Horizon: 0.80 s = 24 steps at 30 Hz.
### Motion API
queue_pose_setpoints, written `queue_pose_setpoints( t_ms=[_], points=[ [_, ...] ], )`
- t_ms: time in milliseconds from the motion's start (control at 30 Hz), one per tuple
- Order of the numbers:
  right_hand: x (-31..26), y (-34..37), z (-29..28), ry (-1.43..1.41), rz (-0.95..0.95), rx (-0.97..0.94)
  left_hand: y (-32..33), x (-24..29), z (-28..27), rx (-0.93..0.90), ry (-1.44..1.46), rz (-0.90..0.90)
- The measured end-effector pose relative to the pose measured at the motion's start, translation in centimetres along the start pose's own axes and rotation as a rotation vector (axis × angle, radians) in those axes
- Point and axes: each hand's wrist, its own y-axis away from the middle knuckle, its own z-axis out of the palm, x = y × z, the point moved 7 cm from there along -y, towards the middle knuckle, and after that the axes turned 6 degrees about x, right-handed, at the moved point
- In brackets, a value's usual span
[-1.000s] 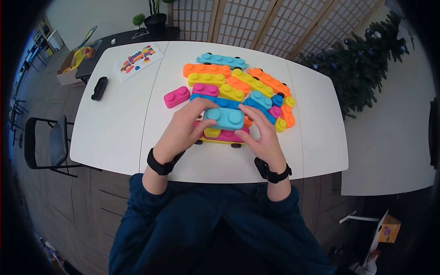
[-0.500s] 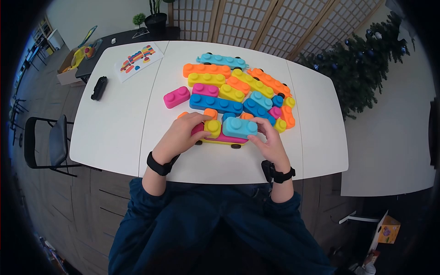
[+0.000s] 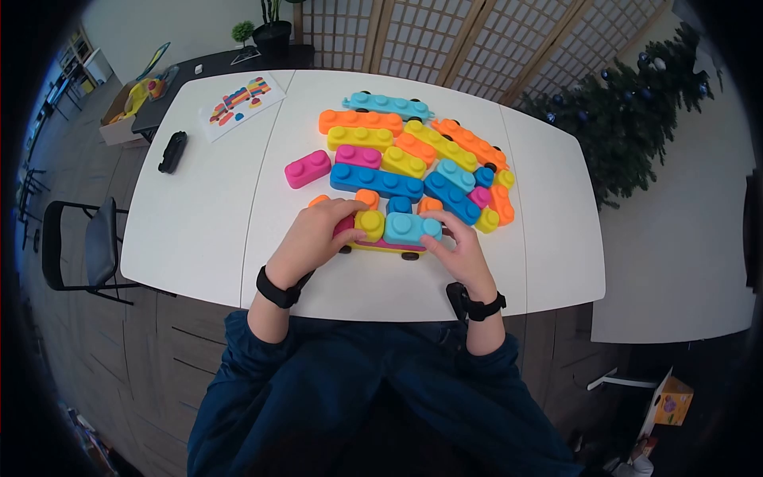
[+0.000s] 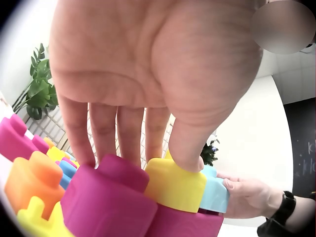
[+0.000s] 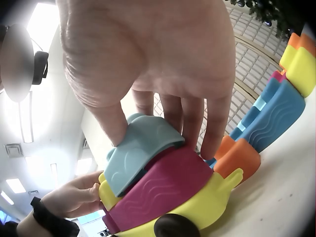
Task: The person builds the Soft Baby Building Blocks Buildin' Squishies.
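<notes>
My right hand [image 3: 459, 248] pinches a light blue two-stud toy block [image 3: 408, 228] between thumb and fingers. In the right wrist view the block sits over a long magenta block [image 5: 168, 180], with a dark gap along part of its lower edge. Under the magenta block is a yellow wheeled base [image 5: 215, 197] with a black wheel [image 5: 177, 226]. Beside the light blue block stands a small yellow block [image 4: 177, 183], which my left hand [image 3: 322, 229] grips with the thumb on its near side. A taller magenta block [image 4: 108, 202] rises at the left end, under my left fingers.
Beyond my hands lie orange blocks [image 3: 366, 199], a long blue block [image 3: 377, 182] and several other blocks. A light blue wheeled base [image 3: 388, 105] lies at the back. A picture sheet [image 3: 242, 106] and a black object [image 3: 172, 152] rest on the left of the white table [image 3: 207, 215].
Both hands were on the light blue block; my left hand moved to the yellow block. My right hand brought the light blue block right, then down over the magenta block beside the yellow one.
</notes>
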Motion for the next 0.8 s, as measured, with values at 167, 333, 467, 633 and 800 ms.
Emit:
queue_pose_setpoints(
  t_ms=[167, 333, 467, 633, 800],
  points=[
    [-0.12, 0.05, 0.24, 0.046, -0.025, -0.004, -0.01, 0.11, 0.18, -0.026, -0.052, -0.019],
    [0.15, 0.21, 0.39, 0.030, -0.052, 0.011, 0.15, 0.21, 0.55, -0.027, -0.094, -0.016],
    [-0.02, 0.18, 0.36, 0.042, -0.033, 0.005, 0.17, 0.42, 0.41, -0.029, -0.108, -0.014],
    [-0.09, 0.39, 0.42, -0.012, 0.017, 0.013, 0.45, 0.51, 0.58, -0.002, -0.118, -0.008],
    [0.49, 0.64, 0.47, -0.001, 0.018, 0.005, 0.29, 0.36, 0.29, -0.043, -0.123, -0.019]
  ],
)
